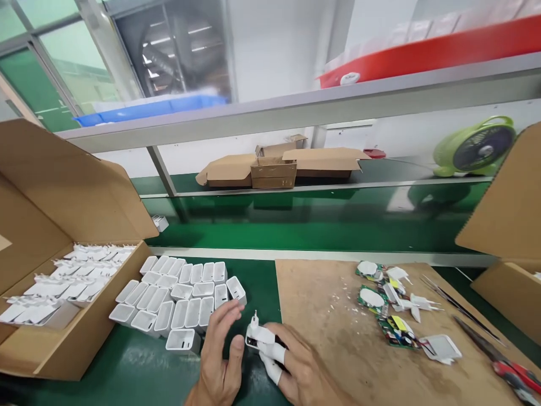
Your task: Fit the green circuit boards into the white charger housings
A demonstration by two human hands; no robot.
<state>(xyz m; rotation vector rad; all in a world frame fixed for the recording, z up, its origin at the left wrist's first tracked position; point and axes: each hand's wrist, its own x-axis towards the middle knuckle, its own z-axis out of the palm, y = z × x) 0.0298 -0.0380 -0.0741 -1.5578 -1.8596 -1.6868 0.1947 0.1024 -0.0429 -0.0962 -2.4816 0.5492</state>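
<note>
My right hand, with white finger cots on two fingers, holds a white plug charger with its pins pointing up, low in the middle of the view. My left hand hovers just left of it with fingers spread, holding nothing, over the near edge of a cluster of empty white charger shells that stand open-side up on the green mat.
An open cardboard box of white parts lies at left. On the brown board lie circuit boards, plug pieces, tweezers and red-handled cutters. Another carton sits right; the green belt carries flat cartons and a green fan.
</note>
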